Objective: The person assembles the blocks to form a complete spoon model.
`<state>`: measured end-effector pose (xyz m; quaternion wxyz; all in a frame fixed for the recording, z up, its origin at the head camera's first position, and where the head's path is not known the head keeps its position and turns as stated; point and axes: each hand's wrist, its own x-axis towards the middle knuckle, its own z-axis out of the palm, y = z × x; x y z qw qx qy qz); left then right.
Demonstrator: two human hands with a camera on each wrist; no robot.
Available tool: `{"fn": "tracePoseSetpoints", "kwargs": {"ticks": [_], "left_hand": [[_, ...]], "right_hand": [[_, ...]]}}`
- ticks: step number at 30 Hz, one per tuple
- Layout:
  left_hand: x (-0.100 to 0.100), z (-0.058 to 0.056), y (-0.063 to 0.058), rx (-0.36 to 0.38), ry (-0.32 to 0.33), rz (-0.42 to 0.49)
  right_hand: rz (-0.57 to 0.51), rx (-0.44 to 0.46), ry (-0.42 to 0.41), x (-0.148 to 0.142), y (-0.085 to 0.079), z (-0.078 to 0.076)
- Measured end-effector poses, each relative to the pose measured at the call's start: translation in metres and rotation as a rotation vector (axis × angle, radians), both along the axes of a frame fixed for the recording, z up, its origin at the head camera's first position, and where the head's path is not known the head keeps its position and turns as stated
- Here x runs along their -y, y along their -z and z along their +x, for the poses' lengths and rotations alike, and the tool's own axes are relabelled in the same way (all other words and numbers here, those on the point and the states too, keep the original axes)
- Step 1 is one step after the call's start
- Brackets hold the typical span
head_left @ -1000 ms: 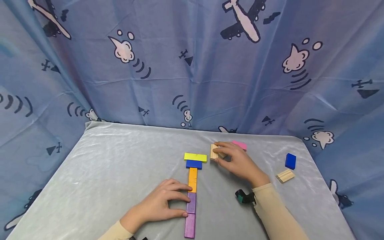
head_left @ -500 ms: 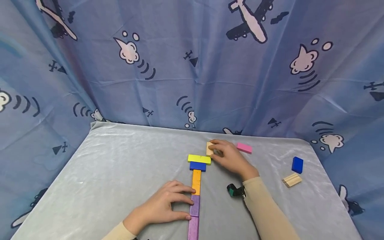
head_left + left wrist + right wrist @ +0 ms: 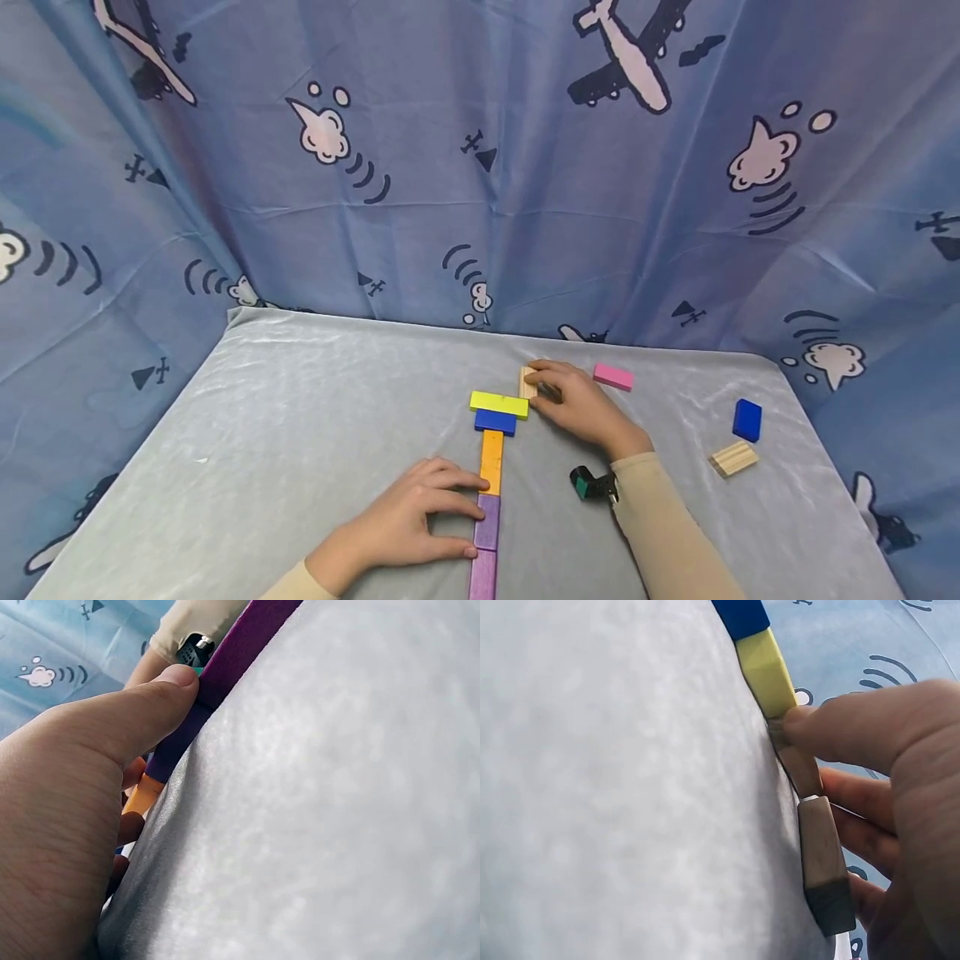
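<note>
Right hand pinches a plain block beside the yellow one

Head view: The yellow block (image 3: 499, 405) lies crosswise on the grey cloth (image 3: 337, 392). A plain wooden block (image 3: 524, 385) is just beyond its right end, pinched between the thumb and fingers of the right hand (image 3: 581, 407). Toward the person from the yellow block run a blue block (image 3: 495, 423), an orange block (image 3: 491, 458), a violet block (image 3: 487, 522) and a magenta block (image 3: 483, 575), in line. The left hand (image 3: 408, 512), left of that line, has its fingers spread, tips touching the row without gripping it. Right of the yellow block lie a pink block (image 3: 612, 377) and, well apart, a second blue block (image 3: 747, 420) and a loose wooden block (image 3: 733, 459).

Left wrist view: The left thumb rests by the violet-magenta seam, on the person's side of the yellow block.

Right wrist view: The pinched block appears to meet the yellow block; another wooden block (image 3: 823, 844) sits farther from it, beside the fingers. Whether they touch it, I cannot tell.
</note>
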<state>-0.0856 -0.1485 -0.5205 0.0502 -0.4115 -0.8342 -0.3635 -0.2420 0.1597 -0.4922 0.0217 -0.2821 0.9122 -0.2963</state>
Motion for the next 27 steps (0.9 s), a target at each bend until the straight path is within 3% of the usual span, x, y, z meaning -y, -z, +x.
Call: {"fn": "tracePoseSetpoints", "kwargs": {"ticks": [5, 13, 27], "left_hand": [[-0.001, -0.001, 0.001, -0.038, -0.005, 0.006], [-0.001, 0.003, -0.001, 0.055, -0.012, -0.008], [-0.001, 0.002, 0.001, 0.042, -0.014, 0.001]], "right_hand": [[0.013, -0.011, 0.005, 0.000, 0.000, -0.001], [0.004, 0.001, -0.004, -0.001, -0.004, 0.004], [0.010, -0.041, 0.015, -0.014, -0.020, 0.018]]}}
